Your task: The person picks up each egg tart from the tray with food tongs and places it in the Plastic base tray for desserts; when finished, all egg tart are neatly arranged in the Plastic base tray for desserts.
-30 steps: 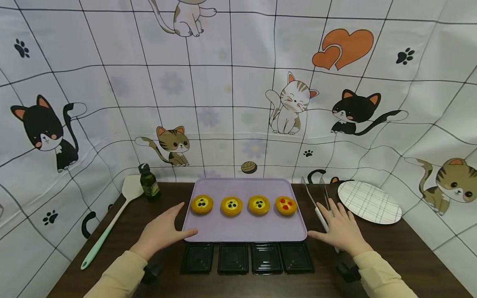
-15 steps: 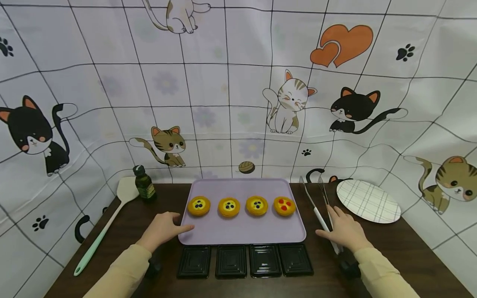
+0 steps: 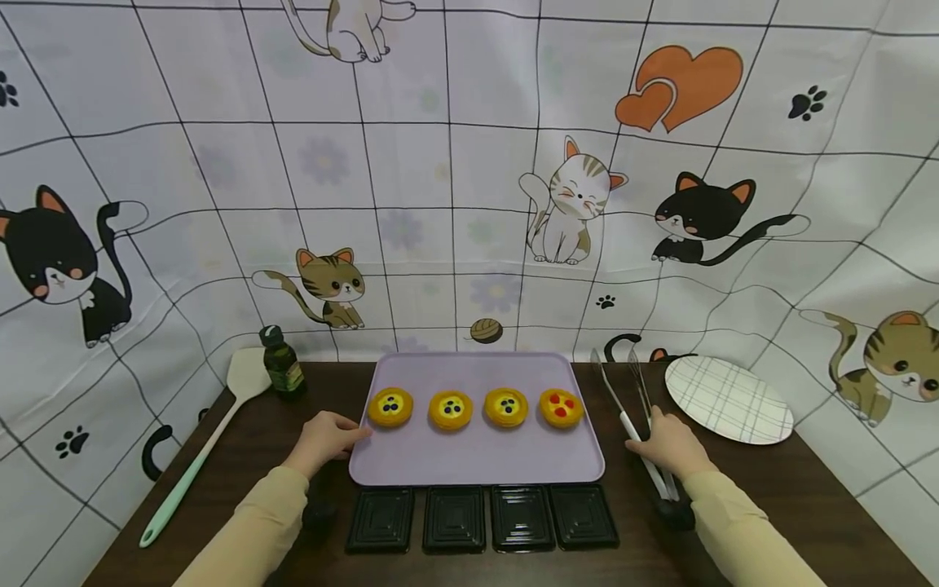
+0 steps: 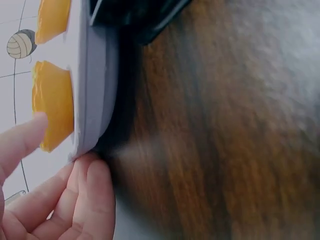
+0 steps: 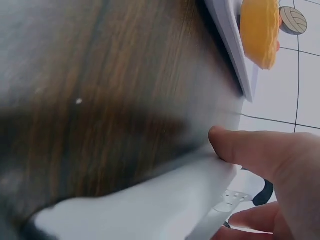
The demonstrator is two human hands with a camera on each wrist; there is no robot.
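Observation:
A lilac tray [image 3: 477,465] bears a row of several yellow tarts [image 3: 451,410], most with dark blue dots, the rightmost with red ones. At the tray's left edge is my left hand [image 3: 323,439]; in the left wrist view its fingertips [image 4: 92,165] touch the rim. Its thumb is over the tray, in front of a tart [image 4: 52,107], apparently apart from it. Right of the tray, my right hand [image 3: 671,444] holds white-handled tongs [image 3: 637,439] lying on the table. The right wrist view shows the thumb on one side of the handle [image 5: 165,200], with other fingers beyond it.
Several black square containers [image 3: 452,522] line the tray's front side. To the left lie a white spatula with a green handle [image 3: 198,461] and a green bottle [image 3: 282,364]. A checked oval plate [image 3: 729,399] leans at the back right. Cat-printed sheeting [image 3: 455,179] surrounds the dark table [image 3: 411,571].
My left hand has come in to the tray's edge, its spread fingers drawn together. My right hand has moved onto the tongs from an outspread pose and closed round them. The tray stays put.

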